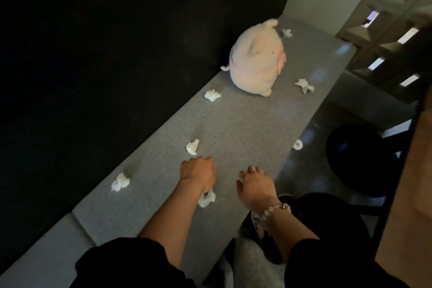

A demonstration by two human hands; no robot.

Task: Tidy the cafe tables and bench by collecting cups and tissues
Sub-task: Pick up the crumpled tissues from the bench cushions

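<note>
Plainly, the left hand is clenched and the right hand curled, contents unseen; the tissue under the left wrist could be missed.

Six crumpled tissues on the grey bench. One pink plush toy, far end. Two hands, near end.

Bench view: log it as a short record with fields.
surface: grey bench against a dark backrest
tissues: six crumpled, at
other item: plush toy on the bench
left hand: fist-like, low over the bench near a tissue
right hand: fingers curled, above the bench edge
cups: none visible
</note>
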